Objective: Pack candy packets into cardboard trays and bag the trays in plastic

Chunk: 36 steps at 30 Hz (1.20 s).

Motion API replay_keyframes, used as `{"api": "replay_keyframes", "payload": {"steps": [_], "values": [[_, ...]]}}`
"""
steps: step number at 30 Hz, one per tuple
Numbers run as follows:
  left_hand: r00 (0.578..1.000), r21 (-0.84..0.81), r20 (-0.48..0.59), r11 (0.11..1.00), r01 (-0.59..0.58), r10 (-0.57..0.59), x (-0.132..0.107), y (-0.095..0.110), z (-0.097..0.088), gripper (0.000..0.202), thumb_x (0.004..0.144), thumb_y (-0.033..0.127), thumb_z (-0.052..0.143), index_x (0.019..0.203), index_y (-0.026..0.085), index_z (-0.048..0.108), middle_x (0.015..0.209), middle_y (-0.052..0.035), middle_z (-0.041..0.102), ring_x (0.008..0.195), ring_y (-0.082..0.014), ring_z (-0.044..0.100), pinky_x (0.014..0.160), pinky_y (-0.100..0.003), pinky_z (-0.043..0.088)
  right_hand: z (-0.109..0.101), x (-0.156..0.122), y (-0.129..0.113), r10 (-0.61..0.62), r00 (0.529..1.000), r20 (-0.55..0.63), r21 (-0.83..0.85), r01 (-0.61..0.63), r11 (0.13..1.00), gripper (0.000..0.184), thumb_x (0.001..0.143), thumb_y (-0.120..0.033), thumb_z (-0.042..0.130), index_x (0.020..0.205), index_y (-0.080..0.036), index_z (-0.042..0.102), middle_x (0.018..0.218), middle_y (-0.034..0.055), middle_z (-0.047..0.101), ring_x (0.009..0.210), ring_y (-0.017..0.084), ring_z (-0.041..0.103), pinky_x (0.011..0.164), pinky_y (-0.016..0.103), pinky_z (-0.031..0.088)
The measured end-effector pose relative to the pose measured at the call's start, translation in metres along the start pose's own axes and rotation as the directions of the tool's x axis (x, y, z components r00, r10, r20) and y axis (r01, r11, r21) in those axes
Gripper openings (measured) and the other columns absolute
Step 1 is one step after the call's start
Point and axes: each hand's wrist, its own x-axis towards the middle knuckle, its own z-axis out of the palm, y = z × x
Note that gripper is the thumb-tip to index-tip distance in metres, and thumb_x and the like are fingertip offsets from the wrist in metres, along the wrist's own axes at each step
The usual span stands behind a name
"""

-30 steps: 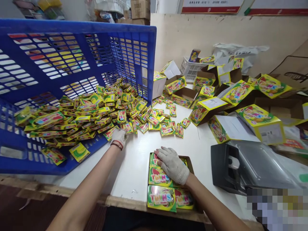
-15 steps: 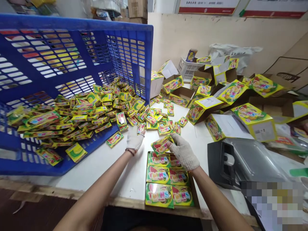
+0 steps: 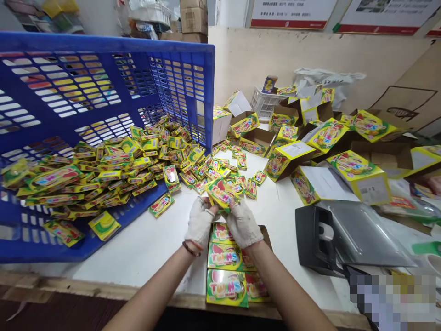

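Note:
Both my hands wear white knit gloves and meet at the middle of the white table (image 3: pixel 144 243). My left hand (image 3: pixel 200 221) and my right hand (image 3: pixel 243 223) are closed together on a small stack of yellow-green candy packets (image 3: pixel 221 195), held just above an open brown box (image 3: pixel 267 232). Flat packets printed "TWINS" (image 3: pixel 225 285) fill that box in rows below my wrists. Many loose packets (image 3: pixel 220 170) lie just beyond my fingers.
A big blue plastic crate (image 3: pixel 103 82) lies tipped on its side at the left, spilling a heap of packets (image 3: pixel 103 170). Yellow cartons (image 3: pixel 358 172), some open, crowd the right and back. A dark tape dispenser (image 3: pixel 320 234) sits right of the box. A white basket (image 3: pixel 263 102) stands at the back.
My left hand left the packet pile and came to the middle. My right hand lifted off the box, picked up packets, and now both hands hold them together.

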Motion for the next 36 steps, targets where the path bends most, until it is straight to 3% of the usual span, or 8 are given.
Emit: {"api": "replay_keyframes", "payload": {"steps": [7,15,20,22,25,28,30,36], "values": [[0.985,-0.262,-0.043,0.950,-0.172,0.167,-0.038,0.019,-0.011,0.056,0.074,0.043,0.069,0.124,0.022,0.052,0.122,-0.0077,0.062,0.117,-0.0217,0.058,0.101,-0.036,0.045,-0.039,-0.034,-0.014,-0.149,0.986,0.081,-0.523,0.169,0.835,0.030,0.089,-0.042,0.052,0.109,-0.021,0.051,0.098,0.0062,0.066,0.091,0.022,0.064,0.080,0.036,0.054],[0.986,0.255,0.006,0.954,-0.160,0.164,-0.064,-0.021,-0.003,0.044,0.088,0.051,0.056,0.120,0.020,0.059,0.122,-0.0102,0.063,0.112,-0.0238,0.060,0.098,-0.039,0.048,-0.042,-0.075,0.011,-0.326,0.892,0.313,-0.749,0.443,0.493,0.047,0.085,-0.021,0.057,0.130,-0.018,0.046,0.125,0.0124,0.055,0.116,0.025,0.053,0.098,0.040,0.046],[0.968,0.251,0.081,0.935,-0.249,0.236,-0.064,-0.022,0.000,0.053,0.092,0.054,0.048,0.133,0.020,0.050,0.128,-0.0118,0.061,0.115,-0.0237,0.060,0.102,-0.042,0.048,-0.026,-0.061,-0.021,-0.027,0.874,0.485,-0.868,0.484,0.107,0.025,0.085,-0.014,0.055,0.109,-0.016,0.064,0.100,0.0116,0.063,0.095,0.027,0.056,0.086,0.042,0.046],[0.947,0.319,0.079,0.892,-0.319,0.310,-0.066,-0.020,-0.002,0.054,0.096,0.052,0.038,0.140,0.020,0.043,0.140,-0.0121,0.053,0.127,-0.0240,0.053,0.110,-0.043,0.041,-0.034,-0.055,-0.041,0.083,0.883,0.463,-0.885,0.456,0.091,0.026,0.085,-0.012,0.055,0.109,-0.014,0.064,0.100,0.0120,0.064,0.094,0.026,0.057,0.087,0.039,0.046],[0.900,0.551,0.163,0.720,-0.422,0.403,-0.072,-0.018,-0.006,0.050,0.099,0.043,0.035,0.142,0.019,0.043,0.145,-0.0119,0.049,0.134,-0.0237,0.046,0.114,-0.043,0.036,-0.062,-0.050,-0.070,0.151,0.912,0.381,-0.907,0.337,0.252,0.033,0.085,-0.009,0.053,0.117,-0.013,0.060,0.110,0.0112,0.064,0.102,0.022,0.057,0.093,0.034,0.044],[0.756,0.677,0.574,0.337,-0.654,0.315,-0.082,-0.016,-0.010,0.047,0.095,0.039,0.044,0.138,0.020,0.049,0.141,-0.0125,0.054,0.134,-0.0297,0.045,0.114,-0.052,0.033,-0.092,-0.057,-0.090,0.353,0.868,0.349,-0.919,0.244,0.310,0.031,0.087,-0.011,0.050,0.116,-0.016,0.061,0.110,0.0087,0.066,0.100,0.020,0.060,0.089,0.032,0.045],[0.650,0.644,0.744,0.093,-0.760,0.156,-0.089,-0.015,-0.013,0.047,0.092,0.041,0.050,0.134,0.020,0.053,0.140,-0.0126,0.055,0.134,-0.0355,0.043,0.112,-0.060,0.029,-0.100,-0.066,-0.092,0.531,0.785,0.319,-0.947,0.236,0.219,0.024,0.088,-0.015,0.051,0.108,-0.016,0.064,0.106,0.0095,0.067,0.094,0.021,0.062,0.083,0.032,0.046],[0.635,0.636,0.770,-0.139,-0.759,0.058,-0.095,-0.019,-0.022,0.045,0.090,0.038,0.053,0.131,0.020,0.055,0.141,-0.0123,0.054,0.132,-0.0360,0.045,0.110,-0.059,0.028,-0.078,-0.085,-0.073,0.648,0.731,0.215,-0.929,0.357,-0.094,0.020,0.089,-0.017,0.053,0.105,-0.011,0.064,0.107,0.0165,0.066,0.095,0.027,0.062,0.079,0.034,0.043]]}}
